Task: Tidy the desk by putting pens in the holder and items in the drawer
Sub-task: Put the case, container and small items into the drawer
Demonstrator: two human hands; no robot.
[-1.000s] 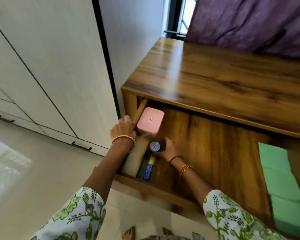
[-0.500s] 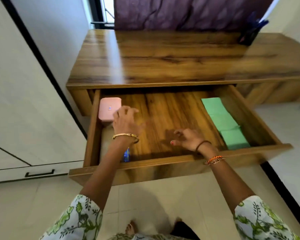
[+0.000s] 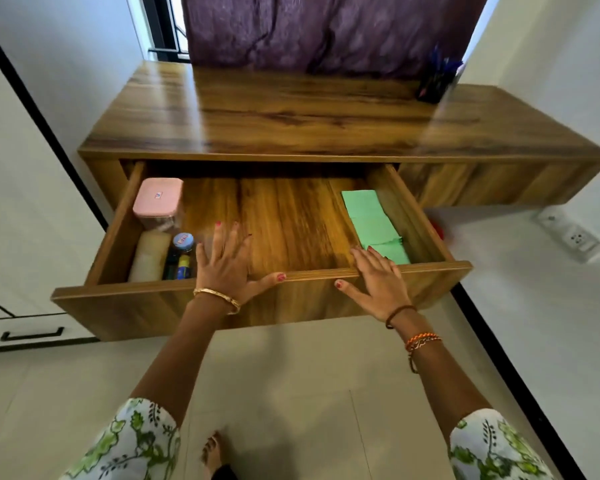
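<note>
Our left hand (image 3: 226, 266) and right hand (image 3: 378, 278), fingers spread and holding nothing, rest on the open wooden drawer's (image 3: 222, 308) six-o'clock edge, seemingly to push it closed.

glossy wood-grain desk (image 3: 291, 109); wood drawer (image 3: 174, 306); matt pink plastic box (image 3: 158, 199); purple cloth curtain (image 3: 326, 29).

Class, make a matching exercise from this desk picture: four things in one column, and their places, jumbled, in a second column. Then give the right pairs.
Things
1. pink box
2. green pads
3. pen holder
4. left hand

Places
A. on the desktop, far right
B. back left corner of the drawer
C. along the drawer's right side
D. over the drawer's front edge, fingers spread

Pairs: 1-B, 2-C, 3-A, 4-D
</note>
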